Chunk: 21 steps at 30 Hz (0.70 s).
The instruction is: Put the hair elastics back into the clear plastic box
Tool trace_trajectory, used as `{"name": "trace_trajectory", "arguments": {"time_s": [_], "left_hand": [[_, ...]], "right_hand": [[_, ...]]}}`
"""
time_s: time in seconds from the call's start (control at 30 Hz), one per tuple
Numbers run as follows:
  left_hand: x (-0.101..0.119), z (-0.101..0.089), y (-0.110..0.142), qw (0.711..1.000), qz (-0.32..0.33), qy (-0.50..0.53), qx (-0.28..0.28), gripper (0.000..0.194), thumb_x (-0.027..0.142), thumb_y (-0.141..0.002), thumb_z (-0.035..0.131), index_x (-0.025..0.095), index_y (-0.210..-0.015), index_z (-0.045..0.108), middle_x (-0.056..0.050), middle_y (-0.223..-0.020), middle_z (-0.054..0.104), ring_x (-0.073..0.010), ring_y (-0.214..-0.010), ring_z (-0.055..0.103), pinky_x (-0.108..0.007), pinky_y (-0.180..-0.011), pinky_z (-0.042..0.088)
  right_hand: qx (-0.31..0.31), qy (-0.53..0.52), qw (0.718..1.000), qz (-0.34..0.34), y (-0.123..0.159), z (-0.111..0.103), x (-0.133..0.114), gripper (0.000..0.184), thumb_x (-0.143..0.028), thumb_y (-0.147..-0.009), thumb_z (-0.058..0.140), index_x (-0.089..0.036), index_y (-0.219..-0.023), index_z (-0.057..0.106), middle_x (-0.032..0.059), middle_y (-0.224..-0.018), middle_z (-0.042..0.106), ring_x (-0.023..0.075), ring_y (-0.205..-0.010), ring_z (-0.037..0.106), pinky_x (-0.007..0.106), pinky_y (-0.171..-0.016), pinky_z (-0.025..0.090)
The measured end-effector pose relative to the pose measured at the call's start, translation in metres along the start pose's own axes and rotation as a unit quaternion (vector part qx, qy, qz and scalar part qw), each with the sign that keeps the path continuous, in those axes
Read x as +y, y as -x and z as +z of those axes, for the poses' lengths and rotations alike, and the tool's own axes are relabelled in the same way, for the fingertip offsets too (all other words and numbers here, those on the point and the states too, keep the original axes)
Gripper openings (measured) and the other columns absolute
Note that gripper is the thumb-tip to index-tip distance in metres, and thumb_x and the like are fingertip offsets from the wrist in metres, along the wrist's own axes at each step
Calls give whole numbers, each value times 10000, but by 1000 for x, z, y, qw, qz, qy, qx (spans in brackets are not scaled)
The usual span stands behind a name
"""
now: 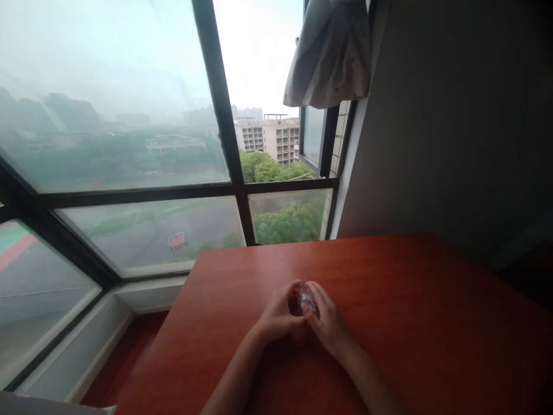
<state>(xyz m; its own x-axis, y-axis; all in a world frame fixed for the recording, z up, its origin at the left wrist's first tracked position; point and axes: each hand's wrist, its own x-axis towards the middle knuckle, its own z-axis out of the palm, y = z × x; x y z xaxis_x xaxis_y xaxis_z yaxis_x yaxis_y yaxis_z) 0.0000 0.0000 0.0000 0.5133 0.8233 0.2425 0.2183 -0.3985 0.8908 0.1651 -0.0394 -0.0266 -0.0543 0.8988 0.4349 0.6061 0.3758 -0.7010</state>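
A small, clear, shiny object (307, 298) with greyish parts sits between my two hands above the reddish-brown table (242, 288). Its exact kind is too small to make out; it looks like a little transparent case. My right hand (327, 318) is closed round its right side, with the thumb across the near face. From the left, my left hand (279, 312) curves about it, thumb near the bottom and fingertips at the top. A dark gap shows between the left palm and the object. Fingers partly hide the object.
Behind the table stand large windows with a dark frame (237, 144), the right pane open. A pale cloth (330, 57) hangs at upper right, beside a dark wall (432, 132). The table's left edge drops to a red floor (129, 351).
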Motion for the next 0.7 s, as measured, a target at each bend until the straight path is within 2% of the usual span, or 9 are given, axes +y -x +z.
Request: {"name": "trace_trajectory", "arguments": {"time_s": [0.37, 0.7], "left_hand": [[5, -8, 3, 982, -38, 176, -53, 610, 213, -673, 782, 188, -1214, 502, -90, -1142, 599, -235, -1023, 596, -342, -845, 516], [13, -14, 5, 976, -62, 201, -53, 654, 144, -617, 793, 187, -1210, 519, -87, -1150, 607, -237, -1004, 602, -324, -800, 522]], "right_hand": [[-8, -61, 998, 7, -3, -1, -10, 499, -450, -916, 492, -190, -1342, 487, 110, -1340, 539, 253, -1237, 518, 371, -1047, 446], [-8, -77, 997, -2, -2, -2, -13, 521, -460, -908, 499, -188, -1352, 471, 115, -1343, 537, 254, -1240, 516, 370, -1042, 447]]}}
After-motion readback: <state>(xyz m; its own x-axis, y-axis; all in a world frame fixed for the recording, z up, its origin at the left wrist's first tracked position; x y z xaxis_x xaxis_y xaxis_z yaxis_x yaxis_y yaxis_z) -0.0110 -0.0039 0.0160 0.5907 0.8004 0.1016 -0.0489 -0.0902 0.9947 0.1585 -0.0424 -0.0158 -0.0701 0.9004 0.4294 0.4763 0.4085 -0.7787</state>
